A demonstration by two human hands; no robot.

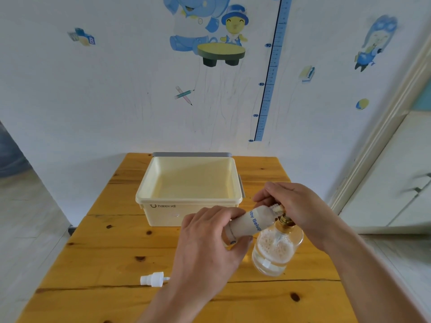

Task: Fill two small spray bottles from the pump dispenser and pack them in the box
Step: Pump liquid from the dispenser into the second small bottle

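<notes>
My left hand [208,248] grips a small white spray bottle [250,222] with blue lettering, tilted so its open threaded neck points right, up against the gold pump head. My right hand [288,203] is curled over the top of the clear glass pump dispenser [277,250], which holds foamy liquid and stands on the table. The bottle's white spray cap [152,279] lies loose on the table at the front left. The cream plastic box [189,197] sits open behind the hands; nothing shows inside it. Only this one spray bottle is in view.
The wooden table [112,252] has its left edge near the floor and a wall with stickers behind it. A grey lid [192,154] lies behind the box. A white cabinet [396,183] stands to the right.
</notes>
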